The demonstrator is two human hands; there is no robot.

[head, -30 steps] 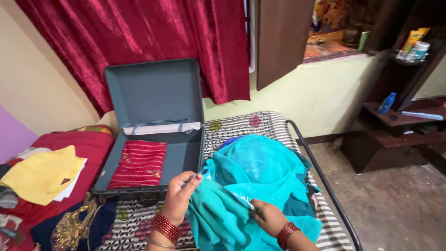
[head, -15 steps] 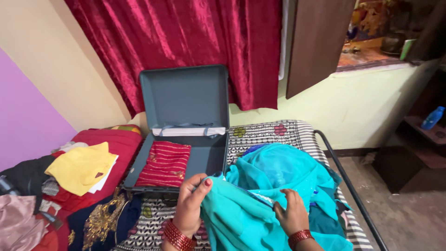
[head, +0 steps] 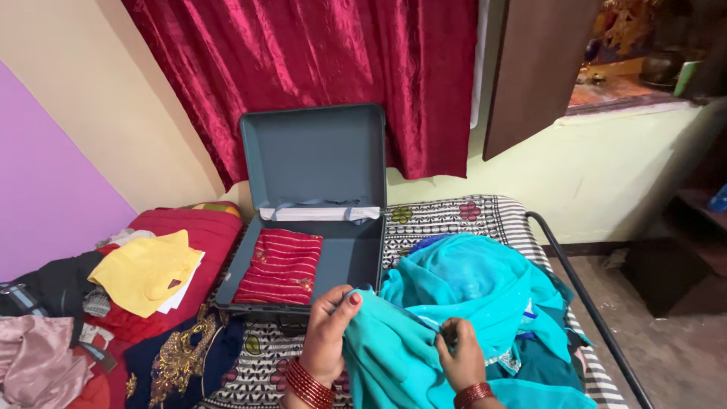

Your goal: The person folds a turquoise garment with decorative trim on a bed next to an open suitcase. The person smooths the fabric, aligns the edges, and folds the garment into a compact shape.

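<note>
Patterned bed (head: 447, 216); crumpled turquoise cloth (head: 462, 303), seemingly sequinned, pinched in left hand (head: 327, 333) and right hand (head: 458, 356) grip.

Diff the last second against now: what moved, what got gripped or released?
Left hand and right hand keep gripping the turquoise cloth; nothing released. The hands closed in slightly while gathering it. The view panned left. Open suitcase, red folded garment and yellow cloth unchanged.
</note>
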